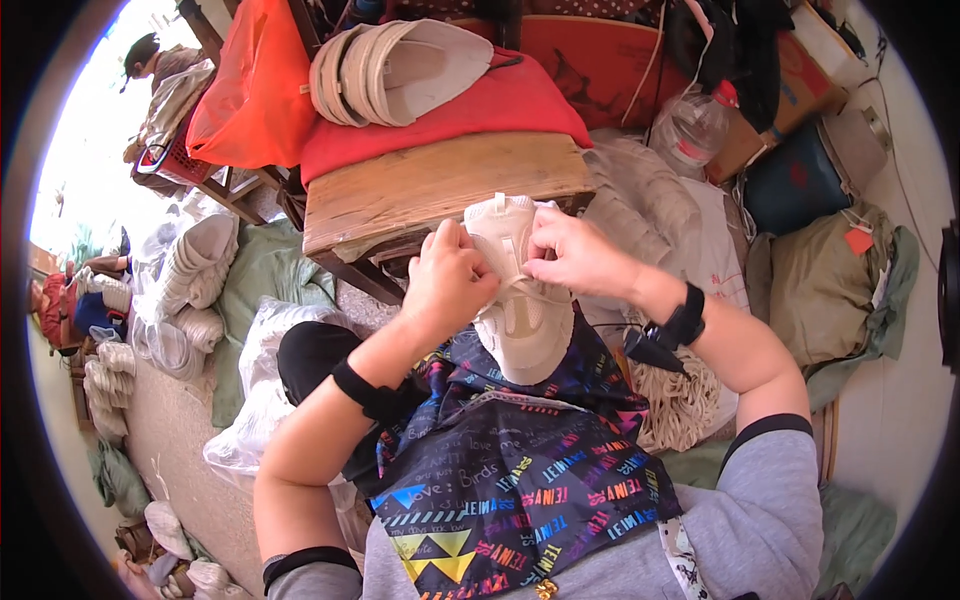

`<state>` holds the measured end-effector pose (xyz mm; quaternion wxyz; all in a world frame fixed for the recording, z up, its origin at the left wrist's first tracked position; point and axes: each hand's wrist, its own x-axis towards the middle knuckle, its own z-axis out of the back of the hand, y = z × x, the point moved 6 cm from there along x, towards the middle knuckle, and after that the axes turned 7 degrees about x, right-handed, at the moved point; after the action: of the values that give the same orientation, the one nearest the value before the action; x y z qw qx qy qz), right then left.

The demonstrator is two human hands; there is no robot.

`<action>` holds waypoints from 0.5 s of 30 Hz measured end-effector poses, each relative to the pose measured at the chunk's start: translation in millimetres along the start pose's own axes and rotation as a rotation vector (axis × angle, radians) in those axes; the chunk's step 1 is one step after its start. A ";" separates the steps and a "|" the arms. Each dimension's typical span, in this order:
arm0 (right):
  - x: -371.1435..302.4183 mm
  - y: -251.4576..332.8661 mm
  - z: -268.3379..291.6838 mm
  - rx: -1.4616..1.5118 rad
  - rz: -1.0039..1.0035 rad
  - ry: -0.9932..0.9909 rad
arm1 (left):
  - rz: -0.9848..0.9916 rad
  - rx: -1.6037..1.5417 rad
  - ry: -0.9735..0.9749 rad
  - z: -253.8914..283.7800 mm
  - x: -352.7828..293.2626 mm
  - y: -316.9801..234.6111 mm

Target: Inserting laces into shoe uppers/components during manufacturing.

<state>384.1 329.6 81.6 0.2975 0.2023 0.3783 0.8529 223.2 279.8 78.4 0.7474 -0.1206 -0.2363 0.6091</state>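
Note:
A cream sneaker rests on my lap with its toe toward me and its heel at the bench edge. Across its tongue runs a pale shoelace. My left hand is closed at the left side of the lacing, fingers curled and pinching the lace. From the other side my right hand pinches the lace near the tongue, thumb and forefinger together. The fingers partly hide the lace ends. A dark patterned apron lies under the shoe.
Ahead is a wooden bench with a red cloth and several stacked cream shoes. An orange bag hangs at its left. A bundle of laces lies to my right. More shoes are piled at left.

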 end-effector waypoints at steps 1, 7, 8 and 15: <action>4.4 2.3 -6.3 0.030 0.012 -0.077 | 0.067 -0.087 -0.067 -0.5 -6.1 7.8; -9.7 2.5 -13.5 0.191 0.008 -0.270 | 0.115 -0.219 -0.381 -17.8 -24.9 4.1; -12.8 6.8 -15.3 0.195 0.020 -0.282 | 0.142 -0.232 -0.376 -21.8 -27.7 5.2; -20.1 16.3 -11.1 0.249 -0.052 -0.234 | 0.196 -0.302 -0.332 -29.1 -25.7 6.6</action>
<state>386.9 301.8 84.6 0.3343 0.3256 0.4489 0.7620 228.3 259.5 44.9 0.6090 -0.1515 -0.4313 0.6482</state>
